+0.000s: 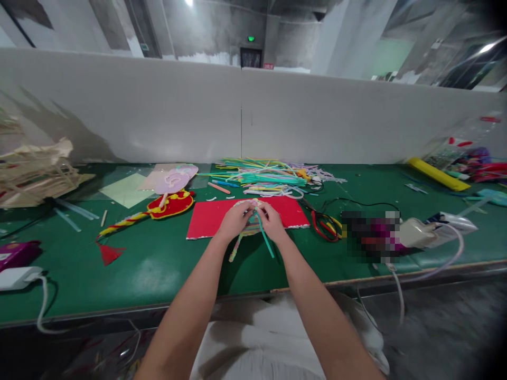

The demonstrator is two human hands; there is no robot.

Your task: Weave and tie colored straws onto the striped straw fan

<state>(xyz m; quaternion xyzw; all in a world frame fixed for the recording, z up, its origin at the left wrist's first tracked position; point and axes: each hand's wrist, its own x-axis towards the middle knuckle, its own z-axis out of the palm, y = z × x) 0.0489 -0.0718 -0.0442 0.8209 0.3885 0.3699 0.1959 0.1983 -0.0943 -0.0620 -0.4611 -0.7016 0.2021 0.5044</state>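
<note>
My left hand (234, 221) and my right hand (272, 221) meet over the near edge of a red sheet (209, 216) on the green table (158, 264). Both pinch a small woven piece made of coloured pipe cleaners (252, 226). A teal stem (266, 240) and a pale striped stem (236, 248) hang down from it toward me. The fingers of both hands are closed round the piece.
A heap of loose coloured pipe cleaners (265, 177) lies behind the red sheet. A red and yellow felt ornament with a tassel (158, 208) lies left. Wooden sticks (31, 174) pile at far left. Red-black cables (327, 224) and a glue gun (431, 229) sit right. A white partition (237, 116) backs the table.
</note>
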